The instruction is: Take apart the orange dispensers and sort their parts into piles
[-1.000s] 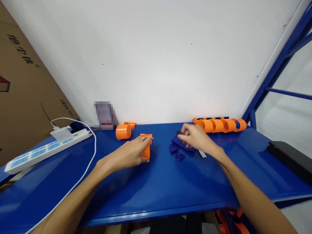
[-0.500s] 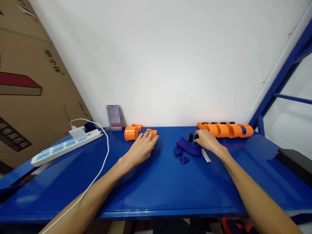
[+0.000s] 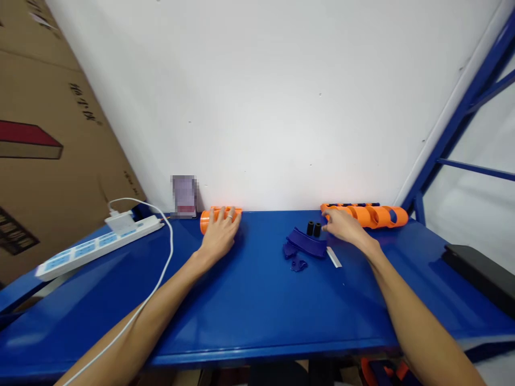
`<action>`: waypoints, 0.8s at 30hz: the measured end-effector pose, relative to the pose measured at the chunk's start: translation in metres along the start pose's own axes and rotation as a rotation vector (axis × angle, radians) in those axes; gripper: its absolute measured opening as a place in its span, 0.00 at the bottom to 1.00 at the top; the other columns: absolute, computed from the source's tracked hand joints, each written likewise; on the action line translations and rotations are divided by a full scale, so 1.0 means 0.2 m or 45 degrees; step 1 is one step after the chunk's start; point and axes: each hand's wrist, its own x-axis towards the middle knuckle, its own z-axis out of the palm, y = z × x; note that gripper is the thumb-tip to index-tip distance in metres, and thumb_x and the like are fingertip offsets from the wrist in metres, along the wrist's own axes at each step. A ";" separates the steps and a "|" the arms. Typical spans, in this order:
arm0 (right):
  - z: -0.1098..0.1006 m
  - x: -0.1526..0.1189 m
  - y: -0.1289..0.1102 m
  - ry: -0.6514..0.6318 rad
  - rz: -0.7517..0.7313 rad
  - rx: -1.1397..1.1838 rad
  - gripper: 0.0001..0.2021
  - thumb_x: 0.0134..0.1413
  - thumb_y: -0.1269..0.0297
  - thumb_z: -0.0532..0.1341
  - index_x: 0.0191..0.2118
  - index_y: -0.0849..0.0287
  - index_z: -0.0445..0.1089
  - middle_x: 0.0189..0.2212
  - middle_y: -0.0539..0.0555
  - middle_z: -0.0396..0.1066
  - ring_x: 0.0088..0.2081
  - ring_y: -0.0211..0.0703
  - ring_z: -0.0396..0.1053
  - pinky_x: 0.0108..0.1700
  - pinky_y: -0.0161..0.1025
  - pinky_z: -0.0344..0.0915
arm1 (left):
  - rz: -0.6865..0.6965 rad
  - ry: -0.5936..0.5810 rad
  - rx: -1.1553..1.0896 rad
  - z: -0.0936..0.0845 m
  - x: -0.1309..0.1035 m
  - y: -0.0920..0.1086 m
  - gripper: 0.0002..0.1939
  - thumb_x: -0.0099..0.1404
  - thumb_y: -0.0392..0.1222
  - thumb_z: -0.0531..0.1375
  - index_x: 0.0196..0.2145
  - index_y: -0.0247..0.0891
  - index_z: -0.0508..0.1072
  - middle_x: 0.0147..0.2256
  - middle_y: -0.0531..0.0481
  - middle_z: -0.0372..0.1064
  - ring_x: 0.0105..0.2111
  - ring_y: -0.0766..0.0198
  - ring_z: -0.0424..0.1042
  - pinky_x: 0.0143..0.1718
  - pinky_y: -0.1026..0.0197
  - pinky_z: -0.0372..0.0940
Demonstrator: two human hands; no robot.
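Observation:
Near the back edge on the left, my left hand (image 3: 221, 230) rests over small orange parts (image 3: 206, 220), its fingers apart and partly covering them. My right hand (image 3: 341, 224) hovers beside two black cylinders (image 3: 314, 229) that stand upright side by side; its fingers are apart, with nothing seen in them. Behind it lies a long orange piece with round openings (image 3: 376, 216). In front of the cylinders are a curved dark blue piece (image 3: 307, 242), two small dark blue pieces (image 3: 298, 264) and a white strip (image 3: 333, 257).
A white power strip (image 3: 100, 244) with a plugged-in charger (image 3: 119, 220) lies at the left, its white cable crossing over my left forearm. A pixelated upright object (image 3: 185, 197) stands at the wall. A black case (image 3: 480, 276) sits at the right.
My left hand has moved left with the orange part, now close beside the orange cylinder. My right hand has let go of one black cylinder, which stands next to the other.

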 end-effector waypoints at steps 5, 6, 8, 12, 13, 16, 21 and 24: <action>-0.17 -0.01 0.10 0.523 0.313 0.167 0.12 0.60 0.66 0.56 0.42 0.58 0.76 0.36 0.56 0.78 0.39 0.47 0.73 0.35 0.37 0.59 | 0.030 0.058 -0.085 0.08 0.02 -0.05 0.31 0.66 0.27 0.48 0.66 0.35 0.64 0.68 0.33 0.54 0.66 0.34 0.54 0.62 0.29 0.49; -0.18 -0.02 0.11 0.563 0.346 0.138 0.12 0.60 0.66 0.56 0.42 0.58 0.76 0.37 0.56 0.78 0.40 0.48 0.74 0.35 0.38 0.59 | 0.039 0.067 -0.114 0.09 0.02 -0.05 0.31 0.66 0.28 0.48 0.66 0.34 0.64 0.68 0.32 0.54 0.66 0.34 0.54 0.62 0.30 0.49; -0.17 -0.02 0.12 0.521 0.354 0.047 0.12 0.59 0.66 0.57 0.44 0.58 0.75 0.39 0.57 0.78 0.41 0.50 0.74 0.36 0.38 0.60 | 0.050 0.076 -0.164 0.10 0.02 -0.06 0.30 0.66 0.29 0.50 0.65 0.33 0.64 0.67 0.29 0.55 0.66 0.34 0.54 0.63 0.29 0.48; -0.08 -0.02 0.09 0.326 0.300 -0.191 0.15 0.61 0.63 0.57 0.49 0.62 0.72 0.47 0.65 0.75 0.45 0.55 0.74 0.39 0.41 0.62 | 0.060 0.138 -0.243 0.07 0.03 -0.05 0.34 0.63 0.34 0.57 0.66 0.32 0.62 0.67 0.25 0.52 0.68 0.30 0.49 0.63 0.27 0.45; -0.06 -0.02 0.08 0.297 0.300 -0.246 0.16 0.62 0.63 0.57 0.51 0.64 0.71 0.47 0.67 0.75 0.45 0.56 0.74 0.39 0.41 0.62 | 0.061 0.189 -0.276 0.06 0.02 -0.04 0.33 0.63 0.34 0.57 0.66 0.32 0.63 0.67 0.25 0.52 0.68 0.30 0.49 0.63 0.28 0.45; 0.00 -0.01 0.03 0.258 0.296 -0.353 0.16 0.64 0.68 0.54 0.54 0.68 0.66 0.42 0.68 0.76 0.44 0.57 0.75 0.39 0.41 0.62 | 0.078 0.421 -0.449 -0.02 0.02 0.02 0.26 0.65 0.33 0.55 0.61 0.31 0.68 0.63 0.28 0.60 0.65 0.38 0.56 0.64 0.33 0.50; 0.04 0.03 0.01 0.332 0.285 -0.392 0.14 0.64 0.74 0.51 0.52 0.66 0.67 0.36 0.65 0.78 0.39 0.56 0.77 0.34 0.39 0.58 | 0.261 0.654 -0.805 -0.14 -0.04 0.16 0.16 0.67 0.31 0.55 0.49 0.38 0.74 0.52 0.38 0.70 0.55 0.49 0.66 0.58 0.41 0.61; 0.04 0.05 0.04 0.465 0.284 -0.392 0.14 0.61 0.74 0.52 0.49 0.64 0.69 0.35 0.63 0.78 0.37 0.53 0.76 0.31 0.38 0.53 | 0.334 0.668 -0.918 -0.17 -0.07 0.22 0.15 0.66 0.30 0.55 0.48 0.39 0.74 0.50 0.41 0.70 0.54 0.50 0.66 0.56 0.41 0.62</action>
